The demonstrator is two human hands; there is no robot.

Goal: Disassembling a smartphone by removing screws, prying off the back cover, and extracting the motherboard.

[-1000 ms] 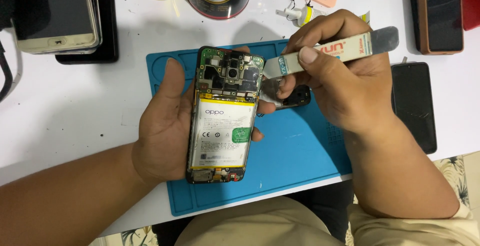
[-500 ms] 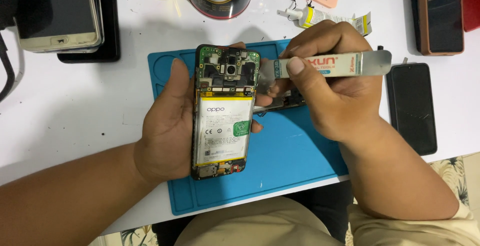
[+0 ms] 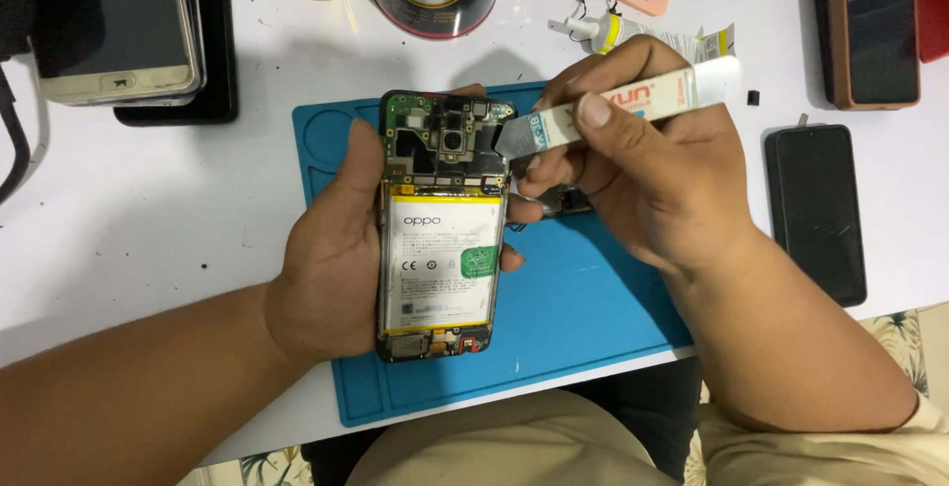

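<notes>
Moved: pry tool (image 3: 633, 105) tip now at phone (image 3: 440, 224) top right edge
Left hand (image 3: 326, 268): wrapped around phone, long axis toward table's far edge
Right hand (image 3: 657, 175): pinching tool, nearer

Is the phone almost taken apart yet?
Partly. Done: the back cover is off the phone, so its battery and circuit board show. In hand: the left hand cradles the phone while the right hand presses a flat pry tool against the board's right edge. Left: battery and board are still seated in the frame.
</notes>
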